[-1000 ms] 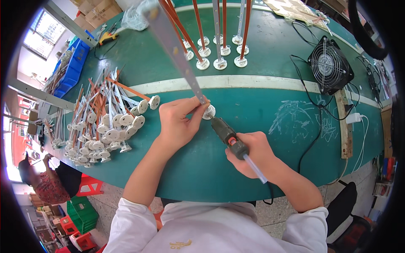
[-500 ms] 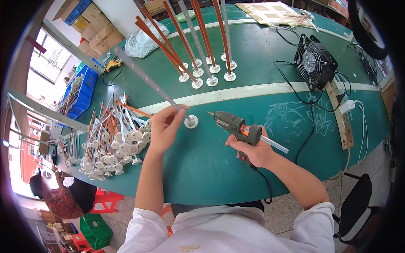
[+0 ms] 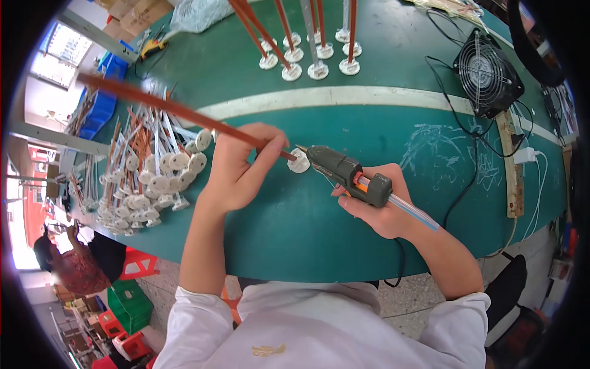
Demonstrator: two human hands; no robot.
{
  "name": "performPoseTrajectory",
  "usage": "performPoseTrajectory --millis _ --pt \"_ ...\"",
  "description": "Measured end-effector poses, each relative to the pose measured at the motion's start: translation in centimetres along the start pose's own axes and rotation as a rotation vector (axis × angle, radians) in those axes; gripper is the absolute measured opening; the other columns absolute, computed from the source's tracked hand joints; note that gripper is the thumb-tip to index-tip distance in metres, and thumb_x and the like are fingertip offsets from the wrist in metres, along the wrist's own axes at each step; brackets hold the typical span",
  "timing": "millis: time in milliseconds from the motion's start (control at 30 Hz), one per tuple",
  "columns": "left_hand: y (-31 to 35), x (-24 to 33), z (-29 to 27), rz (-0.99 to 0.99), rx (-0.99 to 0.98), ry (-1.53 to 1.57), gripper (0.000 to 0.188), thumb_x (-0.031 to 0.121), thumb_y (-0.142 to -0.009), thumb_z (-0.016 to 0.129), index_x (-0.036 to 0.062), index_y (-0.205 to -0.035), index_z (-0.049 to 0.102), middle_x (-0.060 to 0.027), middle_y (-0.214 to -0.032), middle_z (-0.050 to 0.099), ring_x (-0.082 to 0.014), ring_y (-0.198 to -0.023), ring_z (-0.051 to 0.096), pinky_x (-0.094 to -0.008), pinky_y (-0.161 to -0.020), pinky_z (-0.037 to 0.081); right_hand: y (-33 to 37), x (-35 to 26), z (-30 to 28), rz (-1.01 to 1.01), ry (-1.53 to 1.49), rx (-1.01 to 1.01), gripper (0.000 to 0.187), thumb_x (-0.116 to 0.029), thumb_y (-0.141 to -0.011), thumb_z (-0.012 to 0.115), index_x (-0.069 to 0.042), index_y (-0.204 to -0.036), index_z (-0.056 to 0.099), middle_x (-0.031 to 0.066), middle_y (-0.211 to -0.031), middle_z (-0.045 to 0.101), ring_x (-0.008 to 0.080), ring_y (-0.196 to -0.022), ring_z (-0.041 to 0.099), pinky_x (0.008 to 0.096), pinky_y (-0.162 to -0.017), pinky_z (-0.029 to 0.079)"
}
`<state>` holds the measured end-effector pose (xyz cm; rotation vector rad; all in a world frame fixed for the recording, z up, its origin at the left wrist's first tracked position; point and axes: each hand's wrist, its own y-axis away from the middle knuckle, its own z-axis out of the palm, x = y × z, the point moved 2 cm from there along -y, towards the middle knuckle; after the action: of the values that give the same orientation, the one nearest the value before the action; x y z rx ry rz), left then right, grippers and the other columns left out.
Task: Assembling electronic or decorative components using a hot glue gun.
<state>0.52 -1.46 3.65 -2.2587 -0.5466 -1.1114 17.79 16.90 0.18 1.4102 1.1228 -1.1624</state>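
Observation:
My left hand (image 3: 238, 169) is closed round the lower end of a long, thin strip (image 3: 184, 112), its reddish-brown face showing. The strip slants up to the left and ends at a white round base (image 3: 299, 162) just right of my fingertips. My right hand (image 3: 386, 206) is wrapped round the handle of a dark grey-green hot glue gun (image 3: 335, 165). Its nozzle points left at the upper edge of the base, close to the strip's foot; whether it touches cannot be made out. A clear glue stick (image 3: 418, 214) sticks out of the gun's back.
Several strips stand upright on white round bases (image 3: 318, 70) farther back. A heap of similar strips with bases (image 3: 153, 178) lies at left. A black fan (image 3: 487, 72) and a power strip (image 3: 509, 166) with cables stand at right. A person (image 3: 80, 264) sits at far left.
The strip has turned from its grey face to its brown one. The glue gun's nozzle has come up to the base. My view has shifted a little.

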Motion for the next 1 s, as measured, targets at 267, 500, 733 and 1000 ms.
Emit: performPoseTrajectory --millis 267,500,733,1000 --pt "0.6 0.8 -0.3 0.17 0.016 -0.267 0.008 -0.002 -0.082 0.075 -0.0003 -0.09 0.073 -0.0089 -0.08 0.073 -0.0184 -0.074 0.072 -0.0283 -0.067 0.054 0.3 -0.5 0.1 -0.143 0.293 -0.048 0.014 -0.002 -0.076 0.073 0.004 -0.088 0.072 0.0107 -0.072 0.068 0.0152 -0.06 0.063 0.0288 -0.058 0.049" --pt "0.7 0.0 1.5 0.157 0.226 -0.302 0.008 0.002 -0.081 0.077 0.002 -0.087 0.071 -0.009 -0.073 0.071 -0.0222 -0.062 0.071 -0.0292 -0.058 0.054 0.4 -0.7 1.4 -0.272 0.506 -0.024 0.014 -0.004 -0.072 0.077 -0.001 -0.08 0.066 0.0109 -0.064 0.06 0.0257 -0.052 0.058 0.0329 -0.05 0.043" --pt "0.2 -0.7 2.3 0.177 0.25 -0.247 0.009 0.001 -0.081 0.077 0.0001 -0.085 0.069 -0.0096 -0.072 0.07 -0.0221 -0.063 0.071 -0.0304 -0.056 0.054 0.1 -0.3 2.1 -0.298 0.528 0.042 0.016 -0.003 -0.071 0.076 -0.001 -0.08 0.064 0.0096 -0.061 0.056 0.0254 -0.049 0.055 0.0337 -0.048 0.042" --pt "-0.1 -0.8 2.1 0.126 0.19 -0.159 0.01 -0.001 -0.081 0.076 -0.0015 -0.086 0.067 -0.0106 -0.073 0.07 -0.0223 -0.065 0.072 -0.03 -0.058 0.056 0.0 -0.2 2.7 -0.288 0.514 0.087 0.013 -0.002 -0.073 0.073 -0.001 -0.079 0.063 0.0097 -0.06 0.057 0.0244 -0.048 0.056 0.0328 -0.047 0.043"
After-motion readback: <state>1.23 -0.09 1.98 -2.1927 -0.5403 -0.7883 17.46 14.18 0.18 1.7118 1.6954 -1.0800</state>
